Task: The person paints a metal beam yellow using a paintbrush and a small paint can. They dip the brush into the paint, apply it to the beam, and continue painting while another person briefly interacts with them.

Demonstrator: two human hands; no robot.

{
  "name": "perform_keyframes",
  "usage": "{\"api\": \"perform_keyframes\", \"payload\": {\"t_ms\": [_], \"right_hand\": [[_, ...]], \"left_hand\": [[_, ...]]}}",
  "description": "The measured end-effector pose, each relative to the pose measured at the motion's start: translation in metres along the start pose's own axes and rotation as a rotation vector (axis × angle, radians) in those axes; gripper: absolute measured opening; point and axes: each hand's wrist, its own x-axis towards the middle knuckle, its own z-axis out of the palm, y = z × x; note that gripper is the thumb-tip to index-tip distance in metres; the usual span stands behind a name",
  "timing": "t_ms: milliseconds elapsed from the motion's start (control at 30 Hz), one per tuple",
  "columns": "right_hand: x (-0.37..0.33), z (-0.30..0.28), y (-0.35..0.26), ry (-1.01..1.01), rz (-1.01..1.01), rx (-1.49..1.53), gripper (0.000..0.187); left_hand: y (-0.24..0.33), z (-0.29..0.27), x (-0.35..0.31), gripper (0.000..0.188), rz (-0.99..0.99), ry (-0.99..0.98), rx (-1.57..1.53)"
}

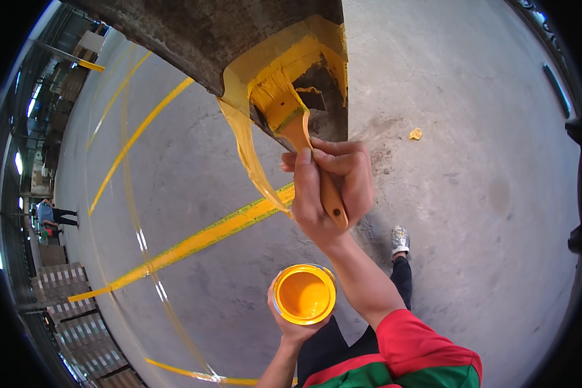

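Observation:
My right hand grips the wooden handle of a flat paintbrush. Its bristles, loaded with yellow paint, touch a painted patch on a dark, worn metal piece. Pale yellow masking tape borders the patch, and one loose strip of it hangs toward the floor. Some dark bare metal shows beside the brush. Lower down, my left hand holds an open can of yellow paint upright from below and the side; its fingers are partly hidden by the can.
Yellow lines cross the grey concrete floor. A crumpled yellow scrap lies to the right. My foot in a silvery shoe stands below it. Stacked pallets line the left side, where another person stands far off.

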Motion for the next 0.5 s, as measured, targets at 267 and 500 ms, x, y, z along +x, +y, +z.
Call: {"api": "perform_keyframes", "payload": {"t_ms": [267,500], "right_hand": [[0.001,-0.02,-0.016,0.062,0.013,0.133,0.014],[0.005,-0.017,-0.013,0.005,-0.021,0.003,0.012]], "left_hand": [[0.0,-0.002,-0.003,0.123,-0.012,-0.007,0.063],[0.003,-0.001,-0.002,0.122,-0.011,-0.009,0.035]]}}
